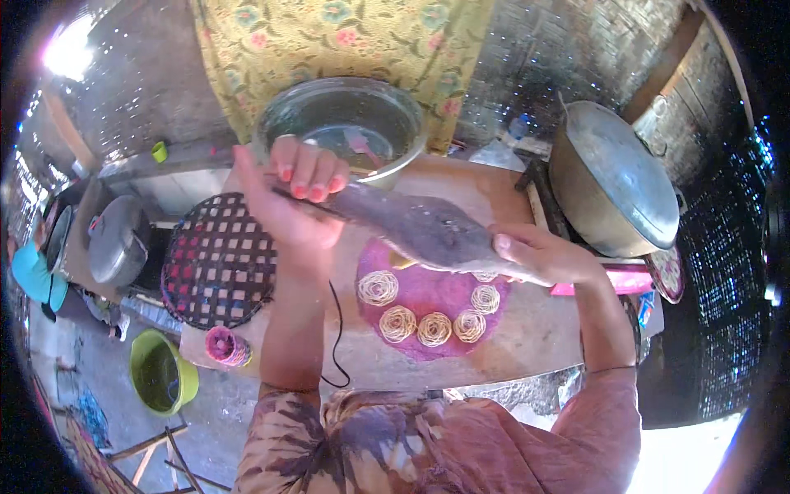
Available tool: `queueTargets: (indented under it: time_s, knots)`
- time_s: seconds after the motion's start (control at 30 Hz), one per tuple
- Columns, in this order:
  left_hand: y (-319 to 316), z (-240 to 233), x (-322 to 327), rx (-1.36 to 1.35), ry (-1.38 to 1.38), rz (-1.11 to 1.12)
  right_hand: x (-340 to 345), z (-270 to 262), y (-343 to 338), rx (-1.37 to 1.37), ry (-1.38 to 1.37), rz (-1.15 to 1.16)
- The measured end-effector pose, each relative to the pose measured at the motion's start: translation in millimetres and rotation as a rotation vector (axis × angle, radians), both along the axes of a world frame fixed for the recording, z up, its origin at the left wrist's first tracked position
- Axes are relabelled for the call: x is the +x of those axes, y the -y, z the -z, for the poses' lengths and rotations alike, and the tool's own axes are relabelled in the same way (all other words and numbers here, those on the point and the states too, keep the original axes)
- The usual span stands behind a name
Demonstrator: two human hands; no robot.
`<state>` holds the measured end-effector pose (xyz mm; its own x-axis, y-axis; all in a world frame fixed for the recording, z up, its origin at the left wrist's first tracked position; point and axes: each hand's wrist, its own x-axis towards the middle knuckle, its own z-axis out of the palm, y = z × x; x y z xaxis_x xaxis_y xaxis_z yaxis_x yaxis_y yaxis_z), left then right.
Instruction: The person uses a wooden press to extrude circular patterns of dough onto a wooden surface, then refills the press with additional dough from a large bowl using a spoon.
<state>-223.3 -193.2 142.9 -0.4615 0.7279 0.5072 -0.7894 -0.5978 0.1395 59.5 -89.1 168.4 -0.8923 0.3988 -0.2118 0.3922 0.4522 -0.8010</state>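
Note:
A long grey, limp-looking piece (pixel 426 228), perhaps a cloth or bag, is stretched between my two hands above the table. My left hand (pixel 302 197), with red-painted nails, grips its left end. My right hand (pixel 543 253) pinches the other end between thumb and fingers. Below it lies a round pink-purple mat (pixel 419 284) on the tabletop. Several round nests of thin pale strands (pixel 434 329) sit along the mat's edge. The grey piece hides the mat's far part and partly covers a small yellow thing (pixel 401 260).
A large metal basin (pixel 410 163) with a pink utensil stands behind. A lidded pot (pixel 617 179) is at right, a dark woven tray (pixel 222 302) and pink container (pixel 227 346) at left. A black cord (pixel 336 364) crosses the table. A person in turquoise (pixel 37 272) is far left.

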Motion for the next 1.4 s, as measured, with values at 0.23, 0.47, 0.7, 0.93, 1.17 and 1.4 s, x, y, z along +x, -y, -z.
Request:
queueTargets:
  time_s: [0.23,0.47,0.7,0.93,1.17,1.4]
  knots:
    - [-134.8,93.1,87.5,-0.321,0.230,0.257,88.0,38.2,-27.1,-0.180,0.420,0.535]
    - [-230.7,186.5,133.1,-0.387,0.307,0.486,120.7,107.7,-66.0,-0.081,0.426,0.713]
    - [-241.6,203.1,143.3,-0.537,0.237,0.447,132.2,153.4,-70.6,-0.301,0.242,0.725]
    - [-268.3,213.2,166.3,-0.396,0.284,0.508,155.8,160.9,-97.6,0.004,0.303,0.742]
    - [-249.3,117.3,134.1,-0.187,-0.067,0.404,144.4,139.2,-95.2,0.150,0.103,0.744]
    - [-45.9,62.8,131.8,-0.186,-2.046,-0.476,111.8,10.4,-1.2,0.197,-0.134,0.279]
